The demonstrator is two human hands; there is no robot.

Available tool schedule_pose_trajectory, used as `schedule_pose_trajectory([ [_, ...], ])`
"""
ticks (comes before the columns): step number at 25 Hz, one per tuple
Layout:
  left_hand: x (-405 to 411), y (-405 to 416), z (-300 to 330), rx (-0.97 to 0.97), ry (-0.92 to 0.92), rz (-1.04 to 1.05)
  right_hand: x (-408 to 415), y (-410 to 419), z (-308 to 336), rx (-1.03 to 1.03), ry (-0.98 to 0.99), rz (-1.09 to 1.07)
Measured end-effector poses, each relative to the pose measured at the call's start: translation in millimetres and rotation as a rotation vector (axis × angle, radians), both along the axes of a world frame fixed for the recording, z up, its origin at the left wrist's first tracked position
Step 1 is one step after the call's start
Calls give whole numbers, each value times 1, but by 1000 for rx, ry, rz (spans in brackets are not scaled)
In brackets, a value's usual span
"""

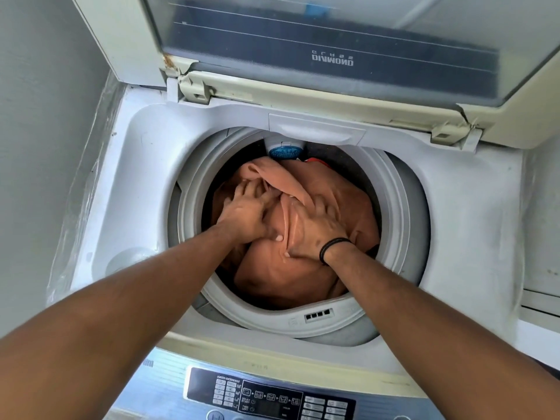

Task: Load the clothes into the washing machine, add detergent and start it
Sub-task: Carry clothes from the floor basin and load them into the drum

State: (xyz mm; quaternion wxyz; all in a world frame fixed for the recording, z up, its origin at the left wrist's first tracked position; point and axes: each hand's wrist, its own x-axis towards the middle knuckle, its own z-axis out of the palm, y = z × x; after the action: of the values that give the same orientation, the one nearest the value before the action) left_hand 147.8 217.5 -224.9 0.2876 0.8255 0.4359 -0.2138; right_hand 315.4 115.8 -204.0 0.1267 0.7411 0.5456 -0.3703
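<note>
Orange clothes [303, 268] fill the washing machine [454, 213] drum; left hand [242, 215], right hand [315, 231] press them, fingers spread.

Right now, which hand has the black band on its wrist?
The right hand, pressing the orange cloth in the drum. A black band circles its wrist; the left hand has a bare wrist.

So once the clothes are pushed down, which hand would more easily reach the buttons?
Probably the right hand. Both hands press the orange cloth in the drum, but most buttons sit below the right forearm; the left hand is farther away.
</note>
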Motion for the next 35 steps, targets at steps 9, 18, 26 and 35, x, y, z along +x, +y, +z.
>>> schedule_pose_trajectory([
  [9, -1, 3, -12, -152, 153, -92, 7, 13, -24, -222, 28, 53],
  [18, -23, -12, 87, -24, -80, 6, -7, -32, 83, 121, 63, -20],
  [26, -70, -103, 171, 89, -284, 255, -1, -114, 163, 516, 281, -342],
  [35, -95, -122, 212, 76, -505, 219, -36, -163, 202, 717, 371, -580],
])
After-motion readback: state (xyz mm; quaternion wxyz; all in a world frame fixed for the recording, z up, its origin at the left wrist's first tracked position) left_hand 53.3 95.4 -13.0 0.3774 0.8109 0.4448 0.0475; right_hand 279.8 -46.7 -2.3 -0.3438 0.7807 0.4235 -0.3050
